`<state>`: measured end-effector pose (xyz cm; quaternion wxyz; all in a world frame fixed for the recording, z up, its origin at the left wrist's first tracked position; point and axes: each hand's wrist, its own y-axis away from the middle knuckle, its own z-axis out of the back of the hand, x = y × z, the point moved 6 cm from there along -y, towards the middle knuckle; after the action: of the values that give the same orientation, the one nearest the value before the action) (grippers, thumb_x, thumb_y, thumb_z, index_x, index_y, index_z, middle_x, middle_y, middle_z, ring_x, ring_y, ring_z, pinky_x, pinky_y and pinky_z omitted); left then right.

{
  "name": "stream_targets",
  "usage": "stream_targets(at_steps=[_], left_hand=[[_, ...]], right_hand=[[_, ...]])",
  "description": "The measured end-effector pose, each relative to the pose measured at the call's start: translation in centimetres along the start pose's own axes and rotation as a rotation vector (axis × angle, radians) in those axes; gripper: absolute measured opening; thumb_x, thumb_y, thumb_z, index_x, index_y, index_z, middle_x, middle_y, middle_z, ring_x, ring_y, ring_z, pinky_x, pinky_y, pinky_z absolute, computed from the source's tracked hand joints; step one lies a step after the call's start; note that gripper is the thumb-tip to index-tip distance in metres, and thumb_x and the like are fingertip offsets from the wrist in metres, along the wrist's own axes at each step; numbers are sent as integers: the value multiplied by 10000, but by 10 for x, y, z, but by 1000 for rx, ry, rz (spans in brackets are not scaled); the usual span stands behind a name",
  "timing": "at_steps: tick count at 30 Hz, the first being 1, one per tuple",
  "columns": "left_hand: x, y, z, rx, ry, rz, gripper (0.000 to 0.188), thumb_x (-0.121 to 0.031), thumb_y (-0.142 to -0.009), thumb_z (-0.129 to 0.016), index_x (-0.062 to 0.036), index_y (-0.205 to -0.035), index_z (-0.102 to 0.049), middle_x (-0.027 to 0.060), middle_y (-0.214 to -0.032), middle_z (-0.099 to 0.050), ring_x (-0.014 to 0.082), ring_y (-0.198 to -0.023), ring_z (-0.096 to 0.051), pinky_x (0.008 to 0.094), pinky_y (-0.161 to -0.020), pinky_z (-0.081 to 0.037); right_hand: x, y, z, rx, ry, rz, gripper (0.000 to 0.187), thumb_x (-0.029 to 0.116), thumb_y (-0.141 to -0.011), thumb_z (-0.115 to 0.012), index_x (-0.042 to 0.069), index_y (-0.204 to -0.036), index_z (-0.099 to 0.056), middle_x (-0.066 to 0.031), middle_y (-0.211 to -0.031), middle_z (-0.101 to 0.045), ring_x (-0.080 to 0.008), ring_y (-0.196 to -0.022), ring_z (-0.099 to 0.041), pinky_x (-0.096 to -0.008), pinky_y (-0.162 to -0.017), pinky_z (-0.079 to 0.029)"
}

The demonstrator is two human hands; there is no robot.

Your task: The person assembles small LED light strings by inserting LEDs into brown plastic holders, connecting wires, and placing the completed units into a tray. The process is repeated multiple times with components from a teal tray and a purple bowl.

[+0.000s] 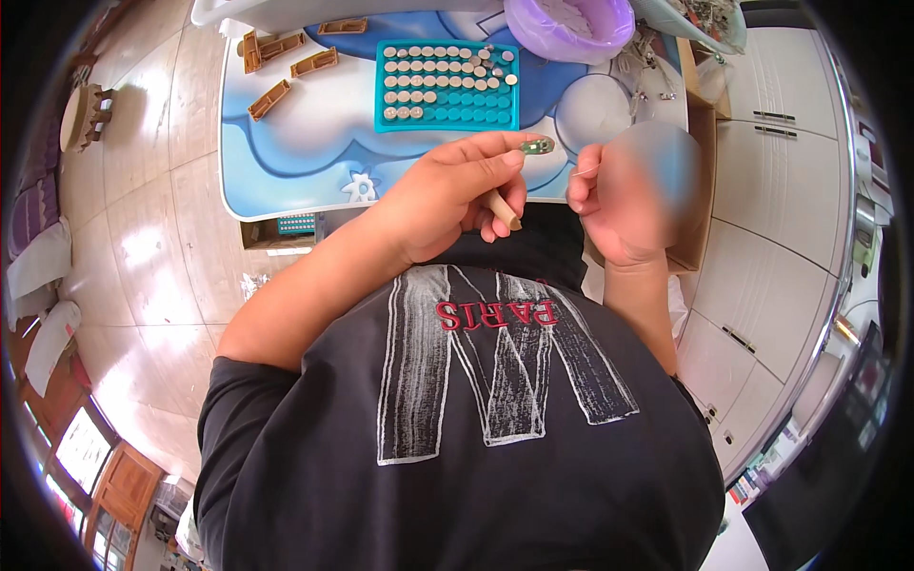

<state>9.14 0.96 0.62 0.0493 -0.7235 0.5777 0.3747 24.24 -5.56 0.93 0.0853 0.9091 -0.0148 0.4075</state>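
Between the thumb and index finger of my left hand (443, 186) is a small green circuit board (538, 147). The other fingers of that hand curl around a tan stick-like piece (503, 211) with a pointed lower end. To the right, my right hand (624, 224) is raised with its fingers closed. A thin pale strand (587, 172) shows at its fingertips; I cannot tell its kind. A blur covers much of this hand. Beyond my left hand lies a teal tray (447, 126) holding rows of round silver discs (428, 67), with several bare wells at its lower right.
Several brown holders (269, 99) lie on the blue-and-white patterned table (286, 171) at the far left. A purple basin (571, 38) stands behind the tray. Small metal parts (652, 67) lie beside a clear container (705, 24) at the far right. White cabinets (776, 181) stand at right.
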Motion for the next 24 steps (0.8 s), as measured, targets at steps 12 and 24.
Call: stream_targets(at_steps=[12, 24], left_hand=[[-13, 26, 31, -24, -66, -98, 293, -54, -863, -493, -57, -1152, -444, 33, -797, -532, 66, -573, -519, 174, -480, -392], [-1, 38, 22, 279, -142, 68, 268, -11, -834, -644, -30, -1078, -538, 57, -976, -616, 96, -846, -581, 236, -755, -479]], right_hand=[[102, -62, -32, 13, 349, 253, 187, 245, -924, -536, 61, -955, -552, -135, -888, -614, -179, -698, -608, -254, -594, -483], [237, -346, -36, -397, 828, 530, 137, 110, -890, -530, -3, -851, -597, -122, -683, -617, -173, -571, -600, -240, -444, -479]])
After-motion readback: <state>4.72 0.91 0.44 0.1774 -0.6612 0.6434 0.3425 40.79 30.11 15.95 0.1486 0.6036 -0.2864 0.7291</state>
